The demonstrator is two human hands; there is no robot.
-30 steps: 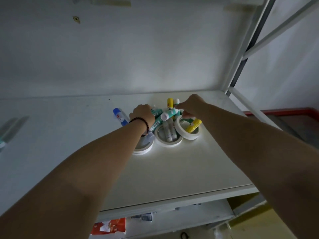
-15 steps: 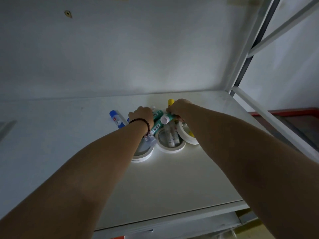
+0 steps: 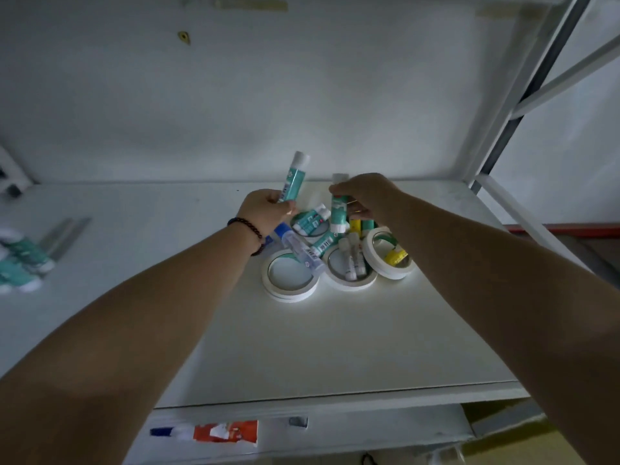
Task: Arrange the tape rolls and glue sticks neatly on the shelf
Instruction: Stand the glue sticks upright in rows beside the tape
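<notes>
On the white shelf (image 3: 302, 347) lies a heap of white tape rolls and glue sticks. My left hand (image 3: 265, 209) holds a teal glue stick (image 3: 293, 177) upright above the heap. My right hand (image 3: 365, 194) grips a second teal glue stick (image 3: 338, 213) upright, just over the pile. Three tape rolls lie flat in front: the left one (image 3: 289, 275), the middle one (image 3: 349, 270) with small glue sticks inside, and the right one (image 3: 389, 258) with a yellow stick (image 3: 395, 257) in it. A blue-capped clear stick (image 3: 298, 246) rests across the left roll.
More teal glue sticks (image 3: 20, 260) lie blurred at the shelf's far left beside a grey metal strip (image 3: 63, 238). The white wall stands behind. The shelf frame's posts (image 3: 503, 112) rise at the right. A lower shelf (image 3: 302, 431) holds a red and blue packet (image 3: 224, 431).
Both hands were down in the heap; each has now lifted a teal glue stick upright out of it. The camera has swung so the far-left sticks show.
</notes>
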